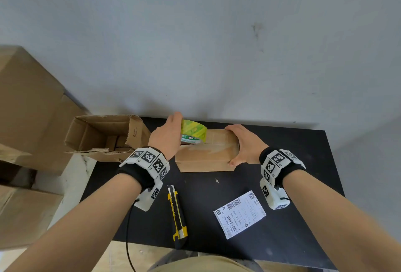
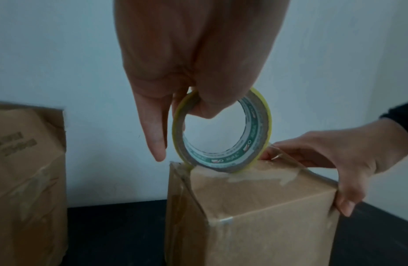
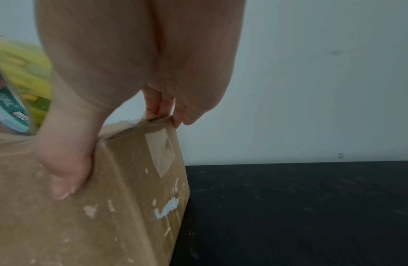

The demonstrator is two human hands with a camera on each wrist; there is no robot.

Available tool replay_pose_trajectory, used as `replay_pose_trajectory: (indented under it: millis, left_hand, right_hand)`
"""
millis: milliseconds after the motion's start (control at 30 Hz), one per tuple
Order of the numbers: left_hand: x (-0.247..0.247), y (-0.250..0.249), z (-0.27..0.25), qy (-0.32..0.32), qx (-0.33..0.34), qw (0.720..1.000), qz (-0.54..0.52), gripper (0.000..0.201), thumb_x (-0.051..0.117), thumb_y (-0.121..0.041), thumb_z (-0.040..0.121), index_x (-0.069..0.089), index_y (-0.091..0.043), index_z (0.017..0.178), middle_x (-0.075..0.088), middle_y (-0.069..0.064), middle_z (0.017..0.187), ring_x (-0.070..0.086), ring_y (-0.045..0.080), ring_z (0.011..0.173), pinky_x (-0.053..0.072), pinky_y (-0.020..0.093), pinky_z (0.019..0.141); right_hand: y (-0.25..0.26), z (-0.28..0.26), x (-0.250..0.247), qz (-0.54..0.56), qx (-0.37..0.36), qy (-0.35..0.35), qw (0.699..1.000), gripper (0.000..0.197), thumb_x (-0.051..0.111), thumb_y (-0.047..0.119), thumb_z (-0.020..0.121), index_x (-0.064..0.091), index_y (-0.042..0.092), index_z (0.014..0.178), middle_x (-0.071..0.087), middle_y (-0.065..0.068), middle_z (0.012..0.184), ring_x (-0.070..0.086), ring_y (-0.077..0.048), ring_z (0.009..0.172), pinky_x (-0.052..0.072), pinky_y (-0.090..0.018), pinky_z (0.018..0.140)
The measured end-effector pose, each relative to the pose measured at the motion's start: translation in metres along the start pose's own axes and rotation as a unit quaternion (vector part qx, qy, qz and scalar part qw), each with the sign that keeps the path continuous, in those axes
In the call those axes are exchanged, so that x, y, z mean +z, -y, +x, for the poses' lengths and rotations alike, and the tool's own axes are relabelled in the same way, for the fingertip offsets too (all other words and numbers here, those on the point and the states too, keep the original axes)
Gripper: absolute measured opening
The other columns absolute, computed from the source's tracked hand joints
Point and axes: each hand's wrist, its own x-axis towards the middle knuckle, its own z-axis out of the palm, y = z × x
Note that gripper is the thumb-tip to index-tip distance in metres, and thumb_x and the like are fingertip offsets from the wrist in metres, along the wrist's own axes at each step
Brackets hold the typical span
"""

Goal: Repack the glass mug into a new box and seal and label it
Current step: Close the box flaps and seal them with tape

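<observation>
**A:** Mug first: where is the glass mug? I see no glass anywhere, so I'd judge it already sits inside the closed brown cardboard box (image 1: 206, 154) on the black table (image 1: 282, 185), though nothing shows that for certain.

**B:** Agreed. The left hand (image 1: 167, 139) pinches the yellow-green roll of clear packing tape (image 1: 193, 131), thumb through its core, with the roll standing on edge on the box top. The right hand (image 1: 243, 145) clamps the box's right end, thumb on the near face, fingers over the far edge.

**A:** What could spoil it?

**B:** The film is thin, glossy and clingy. If the roll tilts, the strip could wrinkle or fold onto itself. If the right hand eases off, the light box could slide on the smooth table and pull the strip off the seam.

**A:** The cardboard?

**B:** Matte, scuffed, with pale torn patches and old tape scraps; fresh tape may bond poorly there.

**A:** And the rest?

**B:** A yellow-and-black utility knife (image 1: 178, 215) and a white printed shipping label (image 1: 239, 214) lie near the front edge, unused. An open, ragged-flapped cardboard carton (image 1: 104, 137) sits to the left.
</observation>
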Motion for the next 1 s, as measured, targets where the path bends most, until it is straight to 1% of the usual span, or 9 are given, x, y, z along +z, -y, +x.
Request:
replay_pose_trajectory:
  millis: [200, 400, 467, 533, 633, 767, 833, 900, 1000]
  left_hand:
    - [-0.007, -0.003, 0.002, 0.019, 0.029, 0.998, 0.054, 0.032, 0.051, -0.012, 0.091, 0.036, -0.009, 0.119, 0.050, 0.012, 0.116, 0.056, 0.032, 0.093, 0.037, 0.035, 0.065]
    - [-0.015, 0.002, 0.012, 0.031, 0.048, 0.998, 0.025, 0.031, 0.051, -0.004, 0.088, 0.041, -0.005, 0.117, 0.051, 0.015, 0.113, 0.052, 0.034, 0.102, 0.040, 0.040, 0.077]
    - [-0.014, 0.000, 0.015, 0.041, 0.057, 0.998, 0.000, 0.031, 0.050, -0.001, 0.086, 0.041, -0.003, 0.116, 0.050, 0.016, 0.111, 0.051, 0.033, 0.100, 0.040, 0.040, 0.078]
    - [-0.013, -0.001, 0.016, 0.043, 0.062, 0.997, -0.005, 0.030, 0.050, 0.000, 0.086, 0.040, -0.004, 0.114, 0.050, 0.016, 0.109, 0.051, 0.033, 0.098, 0.040, 0.038, 0.075]
    - [-0.012, -0.002, 0.017, 0.041, 0.063, 0.997, -0.007, 0.029, 0.050, 0.000, 0.086, 0.040, -0.004, 0.113, 0.049, 0.016, 0.106, 0.051, 0.032, 0.095, 0.039, 0.037, 0.072]
    - [-0.015, 0.002, 0.018, 0.039, 0.080, 0.994, -0.065, 0.026, 0.055, 0.000, 0.082, 0.048, -0.002, 0.107, 0.053, 0.014, 0.101, 0.052, 0.031, 0.094, 0.039, 0.035, 0.074]
    - [-0.018, 0.006, 0.018, 0.034, 0.095, 0.989, -0.106, 0.024, 0.066, -0.008, 0.080, 0.055, -0.004, 0.100, 0.059, 0.012, 0.094, 0.056, 0.029, 0.090, 0.042, 0.034, 0.074]
    - [-0.023, 0.013, 0.017, 0.050, 0.101, 0.985, -0.128, 0.033, 0.076, -0.027, 0.076, 0.059, -0.008, 0.096, 0.061, 0.008, 0.087, 0.057, 0.024, 0.081, 0.043, 0.033, 0.071]
    - [-0.028, 0.017, 0.016, 0.069, 0.097, 0.982, -0.148, 0.043, 0.073, -0.049, 0.073, 0.060, -0.011, 0.086, 0.060, 0.005, 0.076, 0.054, 0.018, 0.069, 0.041, 0.028, 0.064]
  right_hand:
    - [-0.003, -0.004, -0.003, -0.005, 0.007, 0.002, 1.000, 0.106, 0.088, 0.020, 0.050, 0.031, 0.016, 0.140, 0.037, 0.001, 0.138, 0.040, -0.017, 0.124, 0.032, -0.024, 0.101]
    - [-0.005, -0.005, -0.010, -0.008, 0.027, 0.013, 1.000, 0.105, 0.088, 0.017, 0.054, 0.028, 0.015, 0.141, 0.034, 0.000, 0.140, 0.037, -0.018, 0.127, 0.032, -0.025, 0.102]
    - [-0.001, -0.003, -0.009, -0.053, 0.025, 0.014, 0.998, 0.107, 0.087, 0.020, 0.054, 0.026, 0.012, 0.141, 0.032, -0.003, 0.141, 0.034, -0.020, 0.130, 0.027, -0.027, 0.108]
    - [0.004, 0.000, -0.006, -0.122, 0.011, 0.008, 0.992, 0.114, 0.087, 0.030, 0.052, 0.022, 0.009, 0.143, 0.027, -0.006, 0.145, 0.025, -0.024, 0.137, 0.016, -0.033, 0.117]
    - [0.013, 0.006, 0.001, -0.170, -0.015, 0.012, 0.985, 0.125, 0.086, 0.041, 0.051, 0.013, 0.009, 0.148, 0.016, -0.005, 0.153, 0.011, -0.022, 0.144, 0.001, -0.035, 0.119]
    - [0.021, 0.012, 0.006, -0.177, -0.026, 0.035, 0.983, 0.121, 0.086, 0.037, 0.056, 0.012, 0.010, 0.148, 0.019, -0.007, 0.154, 0.015, -0.021, 0.143, 0.003, -0.033, 0.118]
    - [0.022, 0.014, 0.006, -0.170, -0.019, 0.039, 0.985, 0.119, 0.086, 0.036, 0.056, 0.015, 0.011, 0.148, 0.023, -0.007, 0.151, 0.020, -0.023, 0.141, 0.010, -0.034, 0.118]
    - [0.022, 0.015, 0.005, -0.168, -0.016, 0.041, 0.985, 0.117, 0.086, 0.034, 0.054, 0.018, 0.011, 0.146, 0.028, -0.006, 0.147, 0.026, -0.024, 0.138, 0.016, -0.034, 0.117]
    - [0.023, 0.016, 0.003, -0.157, -0.020, 0.038, 0.987, 0.113, 0.086, 0.031, 0.052, 0.023, 0.012, 0.144, 0.033, -0.004, 0.142, 0.032, -0.023, 0.132, 0.022, -0.030, 0.112]
